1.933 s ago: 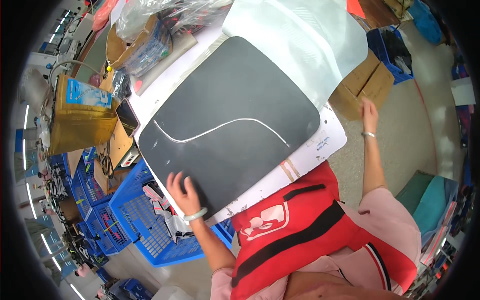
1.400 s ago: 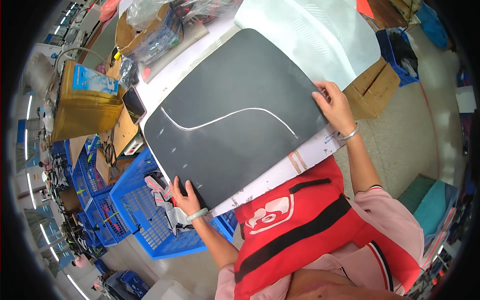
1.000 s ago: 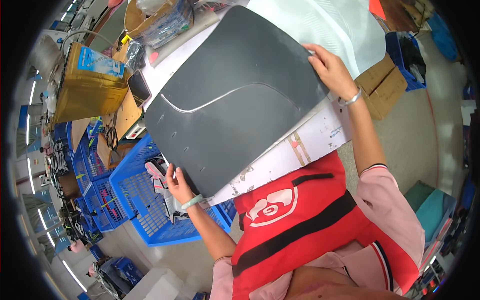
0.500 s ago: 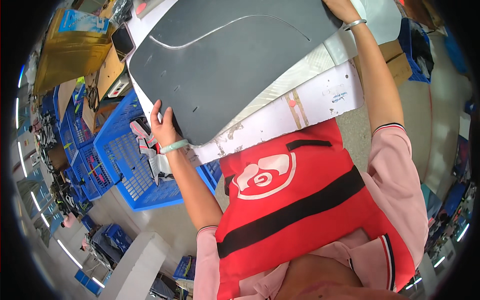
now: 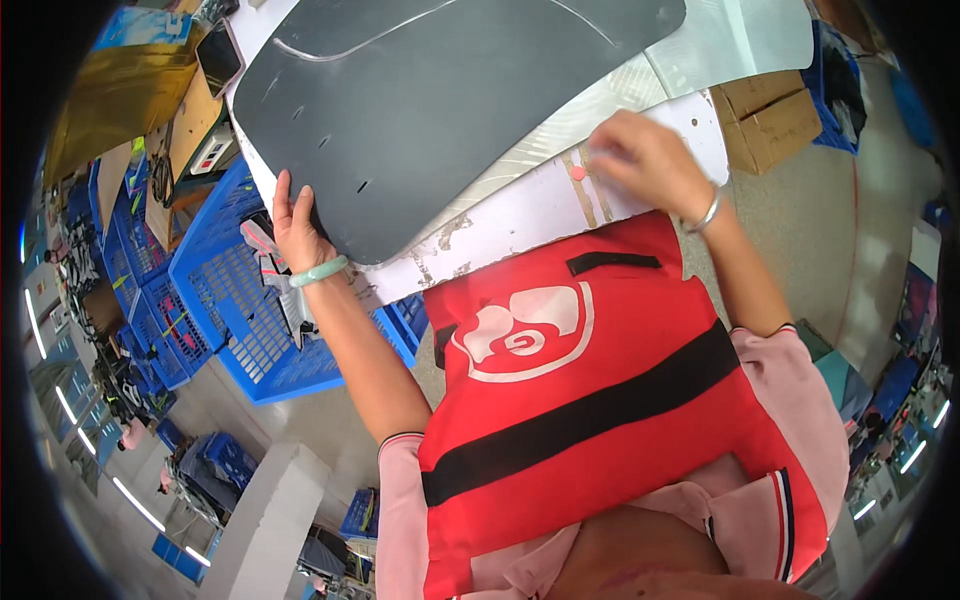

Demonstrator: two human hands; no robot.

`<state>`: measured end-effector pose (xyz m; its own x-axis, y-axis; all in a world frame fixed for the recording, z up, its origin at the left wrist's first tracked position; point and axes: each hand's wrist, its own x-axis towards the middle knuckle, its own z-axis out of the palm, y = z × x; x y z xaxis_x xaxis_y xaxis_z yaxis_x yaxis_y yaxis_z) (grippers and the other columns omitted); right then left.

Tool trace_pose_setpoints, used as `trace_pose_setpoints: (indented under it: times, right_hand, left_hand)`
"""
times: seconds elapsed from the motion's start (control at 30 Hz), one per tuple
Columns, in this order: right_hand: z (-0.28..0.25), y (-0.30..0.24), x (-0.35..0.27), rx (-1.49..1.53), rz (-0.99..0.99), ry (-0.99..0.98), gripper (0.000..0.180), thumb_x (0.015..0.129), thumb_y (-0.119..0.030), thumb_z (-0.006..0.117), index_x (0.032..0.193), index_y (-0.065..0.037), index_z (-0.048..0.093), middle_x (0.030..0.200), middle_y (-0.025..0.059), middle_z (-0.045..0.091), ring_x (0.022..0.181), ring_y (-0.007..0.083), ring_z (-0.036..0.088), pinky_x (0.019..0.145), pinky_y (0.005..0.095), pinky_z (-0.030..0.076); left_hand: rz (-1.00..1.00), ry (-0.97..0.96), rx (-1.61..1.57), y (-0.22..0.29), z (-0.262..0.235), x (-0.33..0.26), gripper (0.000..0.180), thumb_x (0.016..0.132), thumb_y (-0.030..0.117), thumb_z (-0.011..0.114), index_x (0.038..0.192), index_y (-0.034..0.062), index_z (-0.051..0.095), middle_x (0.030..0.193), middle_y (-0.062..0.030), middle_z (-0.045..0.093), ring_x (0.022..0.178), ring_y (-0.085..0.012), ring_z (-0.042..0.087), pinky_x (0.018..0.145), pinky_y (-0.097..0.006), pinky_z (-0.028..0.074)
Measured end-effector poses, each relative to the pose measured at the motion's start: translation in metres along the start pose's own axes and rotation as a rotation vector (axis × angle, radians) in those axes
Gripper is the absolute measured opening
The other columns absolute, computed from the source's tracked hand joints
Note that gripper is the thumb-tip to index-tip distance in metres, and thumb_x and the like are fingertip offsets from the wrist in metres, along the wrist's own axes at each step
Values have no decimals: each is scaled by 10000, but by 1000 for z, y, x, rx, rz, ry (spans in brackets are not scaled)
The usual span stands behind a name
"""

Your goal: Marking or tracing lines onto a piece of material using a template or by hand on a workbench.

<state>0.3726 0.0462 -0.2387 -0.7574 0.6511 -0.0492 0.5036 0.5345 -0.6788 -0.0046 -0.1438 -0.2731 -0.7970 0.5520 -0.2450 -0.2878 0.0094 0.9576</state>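
A large dark grey sheet (image 5: pixel 400 120) with curved edges lies on the white worktable (image 5: pixel 520 225). It has a long pale curved line across it and a few short slots near its left side. My left hand (image 5: pixel 300 228) rests at the sheet's near left edge, its fingers stretched out against the rim. A green bangle is on that wrist. Over the table's front edge hovers my right hand (image 5: pixel 645 165), off the sheet, its fingers bent and smeared by motion. Whether they hold anything cannot be made out. Beneath the sheet, a translucent patterned layer (image 5: pixel 600 105) shows.
Left of the table stands a blue plastic basket (image 5: pixel 260 345) with pieces of fabric (image 5: pixel 285 285) in it. A phone (image 5: pixel 219 58) lies at the far left, near a golden bag (image 5: pixel 110 120). Cardboard boxes (image 5: pixel 768 120) stand to the right, beside another blue crate (image 5: pixel 838 90).
My right hand has let go of the sheet's far right corner and come back toward me over the table's front edge. The left hand stays at the sheet's near left edge.
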Motion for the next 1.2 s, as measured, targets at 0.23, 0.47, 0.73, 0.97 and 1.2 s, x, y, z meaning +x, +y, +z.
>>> trace_pose_setpoints:
  times: [0.23,0.47,0.73,0.97,1.2]
  right_hand:
    - [31,-7,-13,-51,-75,149,113,765,-122,637,780,-50,552,775,120,551,748,304,564,661,389,465]
    - [7,8,-26,294,132,153,108,825,-103,643,903,-36,610,831,64,625,751,208,606,684,311,493]
    - [-103,243,-45,1402,652,989,283,874,-134,660,1145,-75,603,967,55,659,845,161,628,756,284,521]
    - [-163,319,-2,1359,606,1296,330,833,-83,687,1152,-60,606,1046,94,650,959,217,627,859,347,518]
    - [-196,190,67,1052,128,1238,297,853,-101,684,1116,24,625,1046,88,659,966,169,613,865,302,504]
  left_hand:
    - [-8,-78,96,5,-16,7,524,882,-29,564,1382,4,412,1272,-158,551,1118,-237,563,963,-343,465]
    - [9,-118,122,9,-58,13,743,843,-63,576,1479,29,203,1442,-169,396,1281,-277,436,1076,-393,346]
    - [-84,-222,143,41,-87,16,723,846,-53,568,1483,48,241,1489,-136,333,1316,-251,401,1091,-358,329]
    - [-30,-237,284,53,-91,25,726,841,-57,553,1485,61,240,1484,-159,332,1323,-253,389,1084,-357,336]
    - [-7,-135,301,2,-95,27,610,885,16,586,1442,43,339,1415,-144,432,1272,-227,440,1068,-342,344]
